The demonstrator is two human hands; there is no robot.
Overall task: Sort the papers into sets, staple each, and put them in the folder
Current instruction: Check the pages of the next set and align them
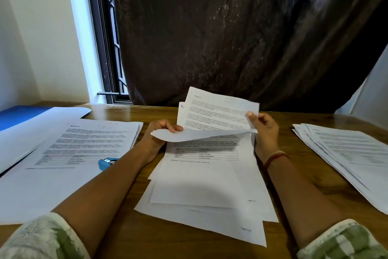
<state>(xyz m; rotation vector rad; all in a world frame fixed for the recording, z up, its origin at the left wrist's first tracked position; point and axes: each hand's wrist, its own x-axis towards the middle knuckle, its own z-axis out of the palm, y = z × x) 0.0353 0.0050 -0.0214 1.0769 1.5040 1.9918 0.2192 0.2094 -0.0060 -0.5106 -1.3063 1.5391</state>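
Hands come first on my feed: the left hand point(161, 132) pinches the left end of a bent sheet point(201, 134), thumb on top, and that page droops forward in a curl over the centre stack point(201, 185). The right hand point(265, 130) grasps the right edge of the raised sheets point(218, 111), thumb pressed on the printed face and fingers curled behind. These pages stand tilted above the far end of the centre stack, and I cannot tell how many are lifted. A red and pale wrist band point(275, 156) sits on the right wrist, and green-and-white sleeves point(48, 235) show at the near ends of both arms. The centre stack lies loosely fanned on the wooden table point(304, 195) between the forearms, its top page showing a small printed chart. Left of the centre stack rests the left stack point(84, 145), printed side up, with a blue stapler point(106, 162) on its near right edge, just beside the left forearm. Farther left, the blue folder point(19, 114) lies partly under a large white sheet point(48, 116). Right of the centre stack, well apart, the right stack point(346, 153) is spread in a fan. Beyond the centre stack hangs a dark curtain point(231, 27), with a window point(105, 48) at its left edge.
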